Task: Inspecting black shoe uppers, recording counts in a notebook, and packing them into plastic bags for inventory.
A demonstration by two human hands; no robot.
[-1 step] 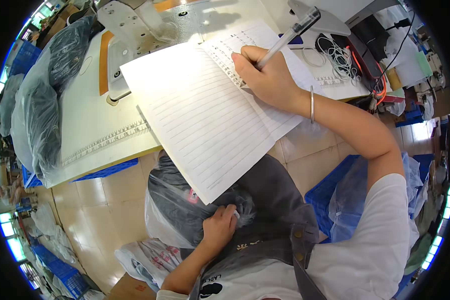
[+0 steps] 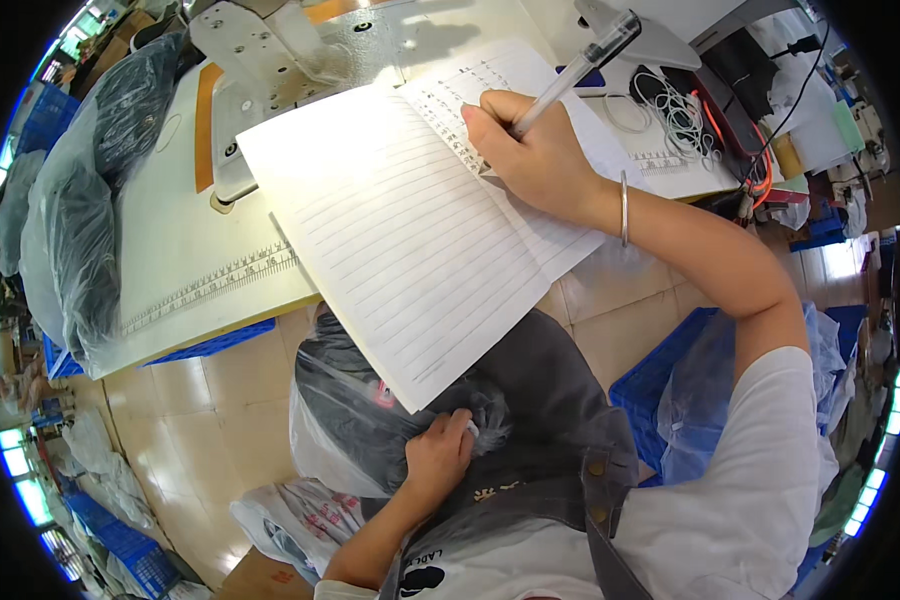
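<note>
My right hand (image 2: 540, 155) is closed around a clear-barrelled pen (image 2: 590, 72), with the cap end sticking up to the right. It rests on the right page of an open lined notebook (image 2: 400, 250), where rows of handwriting show near the fold. The pen's tip is hidden behind my fingers. The left page is ruled and bears no handwriting that I can see. Down at my lap, my left hand (image 2: 438, 462) is closed on the gathered top of a clear plastic bag (image 2: 345, 400) with dark stuff inside. The notebook's near corner overlaps this bag.
The notebook lies partly on a white sewing-machine table (image 2: 160, 280) with a ruler strip and overhangs its front edge. A machine base (image 2: 270, 45) stands behind. Bagged dark goods (image 2: 80, 210) sit at the left, coiled cables (image 2: 675, 120) at the right, and a blue crate (image 2: 660, 390) below.
The notebook's left page has shifted very slightly to the left. Both hands stay in place.
</note>
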